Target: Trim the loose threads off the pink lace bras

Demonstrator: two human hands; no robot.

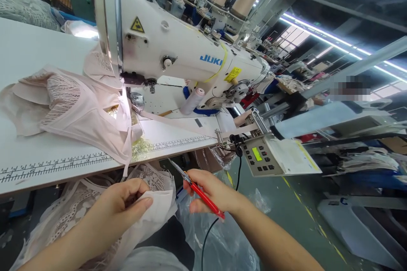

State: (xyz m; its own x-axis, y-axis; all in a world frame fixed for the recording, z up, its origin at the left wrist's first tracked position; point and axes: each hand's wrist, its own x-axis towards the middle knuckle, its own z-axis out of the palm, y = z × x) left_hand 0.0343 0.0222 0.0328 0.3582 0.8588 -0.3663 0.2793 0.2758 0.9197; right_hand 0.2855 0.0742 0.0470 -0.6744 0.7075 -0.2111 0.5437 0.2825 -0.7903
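1. While the left hand (116, 209) pinches the pale cloth (159, 207) between thumb and fingers, just below the table's (25, 51) front edge, the right hand (216, 190) has its fingers curled around the red scissors (205, 199).
2. And look at the gap: the blades point up towards the table edge, apart from the cloth, their tips looking closed together. A sensible angle, I'd say, with the left fingers out of their line.
3. Here's the delicate part: lace lies right behind that plain edge, so any snip wants only the tips, with the layers spread flat first.
4. A light, even pull from the left hand should do; too much could stretch fabric this thin.
5. Up on the table, a garment (79, 106) lies by the machine (159, 38), its strap (127, 154) dangling over the edge, best given a wide berth by those blades.
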